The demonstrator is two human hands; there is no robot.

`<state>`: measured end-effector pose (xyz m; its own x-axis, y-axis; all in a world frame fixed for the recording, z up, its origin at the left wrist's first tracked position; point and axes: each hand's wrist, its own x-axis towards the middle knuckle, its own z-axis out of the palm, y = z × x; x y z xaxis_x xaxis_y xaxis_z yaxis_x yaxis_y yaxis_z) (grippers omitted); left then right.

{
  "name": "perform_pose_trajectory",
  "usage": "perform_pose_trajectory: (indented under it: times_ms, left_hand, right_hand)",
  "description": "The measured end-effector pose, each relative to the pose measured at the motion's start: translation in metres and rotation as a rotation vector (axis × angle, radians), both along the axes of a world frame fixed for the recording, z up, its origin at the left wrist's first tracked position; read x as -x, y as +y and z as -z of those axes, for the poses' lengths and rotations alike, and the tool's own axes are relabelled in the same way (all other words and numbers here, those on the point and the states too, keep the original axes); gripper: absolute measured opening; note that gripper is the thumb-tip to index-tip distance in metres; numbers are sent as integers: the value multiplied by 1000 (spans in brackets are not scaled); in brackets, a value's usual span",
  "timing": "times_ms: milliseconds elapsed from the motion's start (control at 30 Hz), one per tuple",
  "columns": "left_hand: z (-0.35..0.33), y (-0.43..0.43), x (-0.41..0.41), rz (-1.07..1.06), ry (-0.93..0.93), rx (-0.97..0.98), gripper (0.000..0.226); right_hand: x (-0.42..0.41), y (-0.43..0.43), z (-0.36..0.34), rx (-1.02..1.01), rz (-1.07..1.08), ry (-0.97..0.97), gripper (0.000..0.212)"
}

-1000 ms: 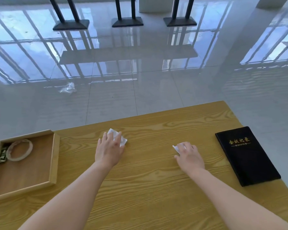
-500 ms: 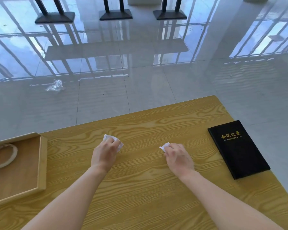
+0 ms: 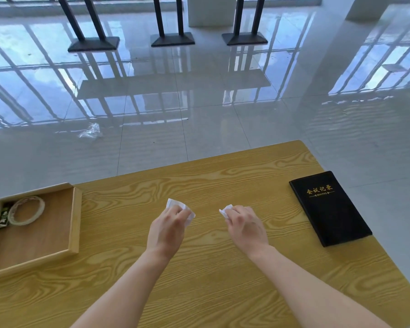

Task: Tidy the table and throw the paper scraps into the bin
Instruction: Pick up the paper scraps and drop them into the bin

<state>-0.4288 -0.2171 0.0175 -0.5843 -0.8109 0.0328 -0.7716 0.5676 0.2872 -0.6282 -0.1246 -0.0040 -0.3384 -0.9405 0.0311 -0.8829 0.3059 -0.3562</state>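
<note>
Two hands, two scraps, both in play over the wooden table. The left hand is curled down with its fingers closed on a white paper scrap, most of which pokes out beyond the knuckles and lies against the tabletop. The right hand is bunched tighter, pinching a smaller white scrap, only a corner of it showing past the fingertips.

Now the risk, as I read it: the left grip looks shallow. That sheet is loose and light, so a quick lift could let it slide free and flutter off the far edge onto the glossy floor, where a bit of clear plastic litter already lies. And no bin is in view (so the carry could be a long one), which gives either scrap time to slip from a lazy pinch.

Writing to read: the black notebook at the right edge carries gold Chinese characters, 会议记录, with "MINUTES" printed small beneath. In the wooden tray at left sits a roll of tape beside a small dark packet whose print is too small to make out.
</note>
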Motion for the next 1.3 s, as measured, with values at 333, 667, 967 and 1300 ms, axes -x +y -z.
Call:
perform_pose_trajectory:
  times_ms: [333, 667, 967, 1300]
  left_hand:
    - [-20, 38, -13, 84, 26, 21, 31]
    - [-40, 92, -48, 255, 47, 44, 32]
    - [-44, 150, -33, 400, 45, 25, 29]
    - [-49, 246, 37, 570, 67, 51, 33]
  right_hand:
    - [-27, 51, -24, 73, 91, 23, 23]
    - [-84, 137, -52, 59, 253, 45, 17]
    - [-91, 210, -55, 17, 395, 27, 12]
    - [-43, 320, -48, 2, 535, 23, 17]
